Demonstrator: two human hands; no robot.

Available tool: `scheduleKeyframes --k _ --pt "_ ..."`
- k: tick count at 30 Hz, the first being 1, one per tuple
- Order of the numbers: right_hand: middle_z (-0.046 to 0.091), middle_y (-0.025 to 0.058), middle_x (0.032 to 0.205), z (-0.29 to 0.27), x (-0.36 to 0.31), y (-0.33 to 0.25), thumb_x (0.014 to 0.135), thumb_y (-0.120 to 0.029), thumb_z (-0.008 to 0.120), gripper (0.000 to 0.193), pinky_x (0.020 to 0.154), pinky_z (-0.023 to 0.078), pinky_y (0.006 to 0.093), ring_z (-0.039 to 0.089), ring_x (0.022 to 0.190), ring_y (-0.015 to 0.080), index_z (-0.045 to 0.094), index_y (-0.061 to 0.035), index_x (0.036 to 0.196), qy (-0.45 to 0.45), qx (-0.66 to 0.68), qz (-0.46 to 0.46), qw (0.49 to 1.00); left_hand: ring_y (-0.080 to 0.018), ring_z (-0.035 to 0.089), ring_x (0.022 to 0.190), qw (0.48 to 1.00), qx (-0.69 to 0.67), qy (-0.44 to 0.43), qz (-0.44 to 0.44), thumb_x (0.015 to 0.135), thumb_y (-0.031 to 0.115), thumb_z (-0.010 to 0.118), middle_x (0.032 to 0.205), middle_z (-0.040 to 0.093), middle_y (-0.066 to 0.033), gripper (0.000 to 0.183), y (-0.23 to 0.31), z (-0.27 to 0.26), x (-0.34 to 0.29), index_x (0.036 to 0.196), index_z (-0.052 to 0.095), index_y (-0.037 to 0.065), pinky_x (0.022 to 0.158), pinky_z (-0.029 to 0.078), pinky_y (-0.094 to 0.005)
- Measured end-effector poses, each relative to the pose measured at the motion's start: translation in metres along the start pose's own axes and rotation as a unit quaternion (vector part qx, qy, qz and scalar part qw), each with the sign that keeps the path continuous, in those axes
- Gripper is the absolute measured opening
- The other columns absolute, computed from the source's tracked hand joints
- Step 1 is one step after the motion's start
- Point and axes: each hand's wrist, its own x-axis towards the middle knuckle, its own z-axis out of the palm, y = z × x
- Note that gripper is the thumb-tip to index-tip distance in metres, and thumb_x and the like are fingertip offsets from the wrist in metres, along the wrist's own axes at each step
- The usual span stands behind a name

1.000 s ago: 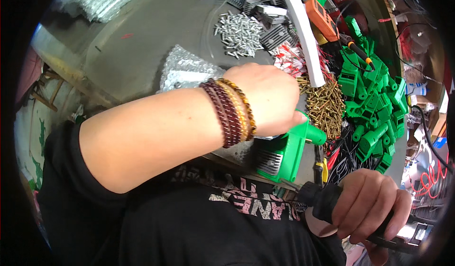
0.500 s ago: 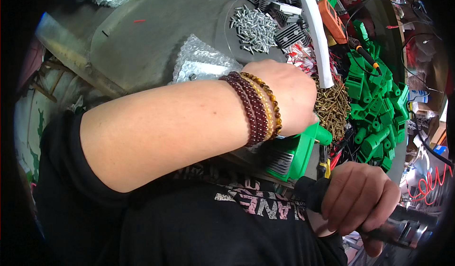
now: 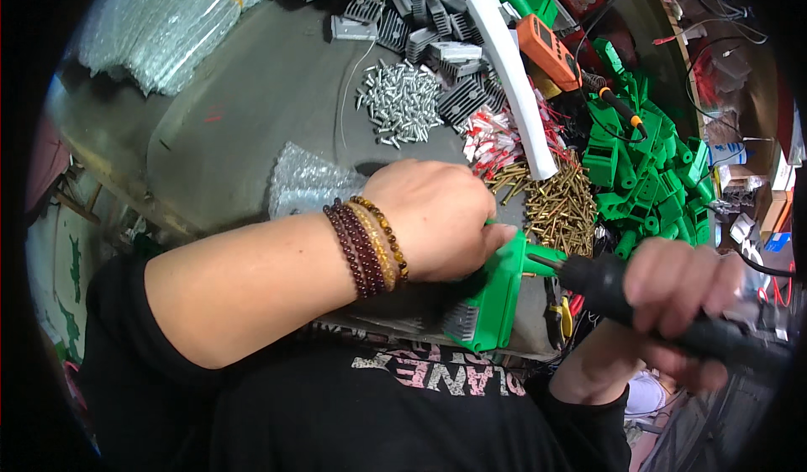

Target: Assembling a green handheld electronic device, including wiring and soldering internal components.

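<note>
My left hand [image 3: 437,220], with bead bracelets at the wrist, is closed on a green plastic housing [image 3: 498,304] at the table's near edge. A grey finned heat sink [image 3: 461,322] sits in that housing's lower end. Most of my left fingers are hidden behind the back of the hand. My right hand [image 3: 683,291], slightly blurred, grips a black power screwdriver [image 3: 595,285] held almost level. Its bit points left at the housing, by the green cylindrical stub; whether it touches, I cannot tell.
Beyond my hands lie brass screws [image 3: 561,207], silver screws [image 3: 399,102], red-and-white small parts [image 3: 496,136] and heat sinks [image 3: 462,98]. Green housings [image 3: 656,169] pile up at right. A white tube [image 3: 513,85], an orange meter [image 3: 548,52], bubble wrap [image 3: 311,178] and pliers [image 3: 561,316] are nearby.
My right hand has raised the screwdriver, bringing its bit into view beside the green housing. The whole view has shifted, showing more of the table's far side.
</note>
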Motion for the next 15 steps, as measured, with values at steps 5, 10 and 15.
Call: scheduleKeyframes --k 5,10,15 --pt "0.064 0.0076 0.08 -0.013 0.009 0.018 0.08 -0.044 0.083 0.059 0.066 0.05 0.0377 0.064 0.068 0.0227 0.048 -0.0074 0.109 0.063 0.038 0.044 0.996 -0.0352 0.066 0.088 0.996 -0.041 -0.074 0.011 0.086 0.046 0.069 0.09 0.066 -0.0136 0.04 0.002 -0.016 -0.001 0.102 0.075 0.01 0.077 0.052 -0.0453" --pt "0.061 0.0058 0.083 -0.021 0.019 0.039 0.085 -0.049 0.077 0.056 0.064 0.051 0.0349 0.063 0.065 0.0196 0.046 -0.0071 0.107 -0.022 0.047 0.079 0.996 -0.0334 0.064 0.086 0.999 -0.034 -0.032 0.015 0.081 0.052 0.074 0.088 0.061 -0.0126 0.049 0.002 -0.006 -0.004 0.109 0.073 0.012 0.074 0.051 -0.0439" --pt "0.063 0.0067 0.082 -0.026 0.02 0.049 0.08 -0.051 0.081 0.062 0.065 0.053 0.0354 0.063 0.063 0.0203 0.048 -0.0066 0.108 -0.049 0.087 0.111 0.989 -0.0334 0.064 0.089 0.998 -0.05 -0.045 0.019 0.082 0.047 0.074 0.088 0.061 -0.0127 0.045 0.007 -0.015 -0.001 0.111 0.073 0.013 0.076 0.05 -0.044"
